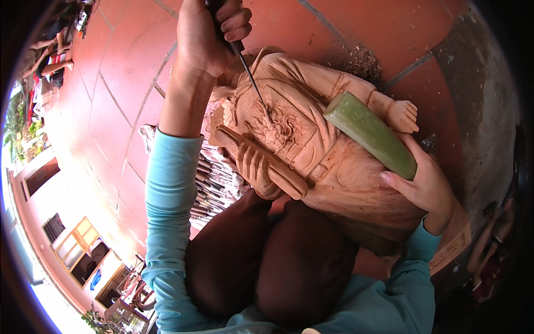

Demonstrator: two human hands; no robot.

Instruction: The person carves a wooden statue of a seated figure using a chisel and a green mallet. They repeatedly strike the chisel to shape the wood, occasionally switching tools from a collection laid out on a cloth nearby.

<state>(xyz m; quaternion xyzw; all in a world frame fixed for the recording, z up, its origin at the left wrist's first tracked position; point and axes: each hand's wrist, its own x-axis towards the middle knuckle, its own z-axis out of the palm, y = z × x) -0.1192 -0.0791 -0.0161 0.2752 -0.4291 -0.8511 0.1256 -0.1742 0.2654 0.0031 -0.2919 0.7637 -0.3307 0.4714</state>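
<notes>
A carved wooden statue of a robed figure lies in front of my knees. One of its carved hands holds a long wooden tablet. My left hand, raised at the top, is closed round the dark handle of a carving chisel. The chisel's thin metal shaft slants down, its tip at the swirling relief on the statue's chest; firm contact is hard to make out. My right hand grips the near end of a thick green club-shaped mallet, held over the statue's robe, apart from the chisel.
Several chisels lie in rows on a cloth left of my knees. Wood shavings are heaped on the red tiled floor beyond the statue. People sit far left. A concrete strip runs along the right, with another person at the edge.
</notes>
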